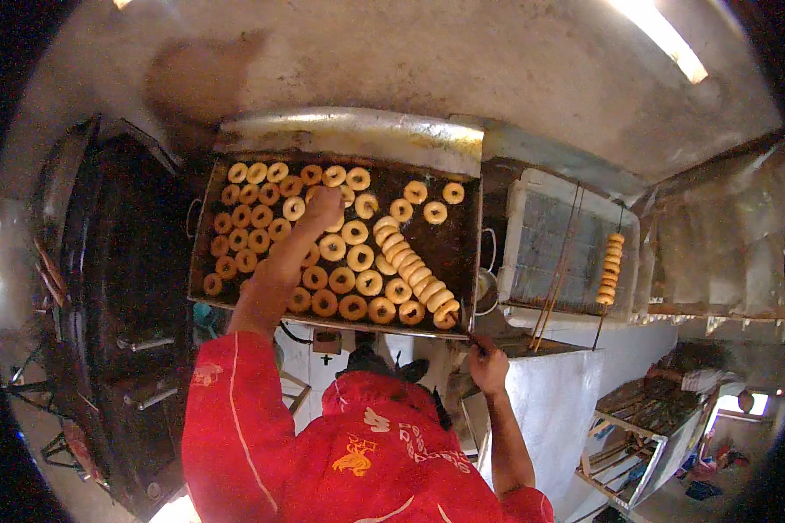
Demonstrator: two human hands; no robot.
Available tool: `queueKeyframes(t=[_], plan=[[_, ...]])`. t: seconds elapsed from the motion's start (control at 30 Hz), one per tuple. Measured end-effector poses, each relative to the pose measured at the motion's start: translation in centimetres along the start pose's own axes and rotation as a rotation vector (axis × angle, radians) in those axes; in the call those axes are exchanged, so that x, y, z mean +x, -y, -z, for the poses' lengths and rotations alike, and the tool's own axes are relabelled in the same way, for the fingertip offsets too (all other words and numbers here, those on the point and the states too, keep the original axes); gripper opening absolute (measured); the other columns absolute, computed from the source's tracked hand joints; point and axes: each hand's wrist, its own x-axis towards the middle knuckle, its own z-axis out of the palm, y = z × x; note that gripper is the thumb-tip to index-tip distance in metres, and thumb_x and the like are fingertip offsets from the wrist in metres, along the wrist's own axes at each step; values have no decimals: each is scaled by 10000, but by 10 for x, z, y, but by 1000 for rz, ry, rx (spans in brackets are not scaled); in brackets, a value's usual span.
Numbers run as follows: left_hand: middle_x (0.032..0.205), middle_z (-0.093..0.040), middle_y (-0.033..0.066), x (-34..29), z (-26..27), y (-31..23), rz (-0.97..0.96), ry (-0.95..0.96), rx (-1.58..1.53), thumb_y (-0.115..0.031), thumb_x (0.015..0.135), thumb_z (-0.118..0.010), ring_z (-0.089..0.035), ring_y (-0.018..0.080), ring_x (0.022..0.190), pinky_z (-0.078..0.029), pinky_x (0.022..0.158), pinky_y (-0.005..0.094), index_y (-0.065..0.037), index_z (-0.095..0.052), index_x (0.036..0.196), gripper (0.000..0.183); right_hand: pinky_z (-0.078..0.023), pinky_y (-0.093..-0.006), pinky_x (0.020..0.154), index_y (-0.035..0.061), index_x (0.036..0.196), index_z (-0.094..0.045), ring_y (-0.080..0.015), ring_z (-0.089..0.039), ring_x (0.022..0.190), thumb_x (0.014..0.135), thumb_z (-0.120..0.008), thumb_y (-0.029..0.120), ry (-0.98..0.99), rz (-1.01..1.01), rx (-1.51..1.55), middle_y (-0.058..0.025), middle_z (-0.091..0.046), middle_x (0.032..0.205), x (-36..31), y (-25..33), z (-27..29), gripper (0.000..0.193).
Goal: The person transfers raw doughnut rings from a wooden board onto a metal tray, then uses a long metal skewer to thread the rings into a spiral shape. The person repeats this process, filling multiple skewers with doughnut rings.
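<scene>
My right hand [488, 368] is closed around the end of a thin rod [471, 334] at the near right corner of a wide metal frying pan [202, 166]. A slanting row of ring doughnuts [407, 264] lies close together along the rod's line, inside the pan. Over the middle of the pan, my left hand [326, 207] reaches down among loose ring doughnuts; it looks closed, and its fingertips are hidden. A golden doughnut [347, 195] lies right beside it. Many loose doughnuts cover the pan's left and middle; several lie at the far right.
Right of the pan stands a white-rimmed crate [516, 235] with a wire rack. Across it lie thin rods [560, 261] and a rod threaded with browned doughnuts [611, 268]. A small pot [487, 292] sits by the pan's right edge. A dark oven-like cabinet [135, 288] stands left.
</scene>
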Motion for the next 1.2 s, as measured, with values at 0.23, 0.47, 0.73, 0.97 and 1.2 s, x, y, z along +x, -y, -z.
queueKeyframes(t=[0.23,0.47,0.73,0.97,1.2], plan=[[915,-680,203,15,26,25,-307,-102,-82,-141,990,-652,-685,339,813,-548,742,487,25,-657,978,166,-572,-370,707,90,1206,-752,-248,-765,818,949,-717,196,-5,-120,253,-152,-780,922,50,12,-50,280],[863,-673,247,19,17,30,-180,-144,34,-137,1008,-608,-692,421,814,-567,768,529,63,-652,959,210,-574,-467,728,144,1200,-759,-382,-749,829,952,-679,245,127,-198,31,-174,-766,897,46,30,-6,279],[822,-670,217,25,19,58,-372,-123,-256,-67,987,-627,-676,326,710,-520,660,477,36,-676,1032,122,-566,-400,700,113,1204,-757,-345,-737,760,932,-721,214,169,-247,73,-165,-756,864,46,18,-15,292],[900,-696,194,-16,16,6,-492,-53,-262,-118,966,-652,-689,350,789,-532,706,494,-15,-675,1006,113,-586,-390,753,86,1230,-749,-327,-770,855,940,-703,181,81,-263,72,-181,-783,1007,32,20,-66,308],[857,-687,203,91,-4,45,-153,-122,-113,-189,1039,-580,-693,379,802,-549,758,531,-5,-695,1008,219,-594,-438,822,100,1233,-731,-358,-767,928,943,-678,161,107,-249,54,-180,-775,1088,53,77,-25,301]])
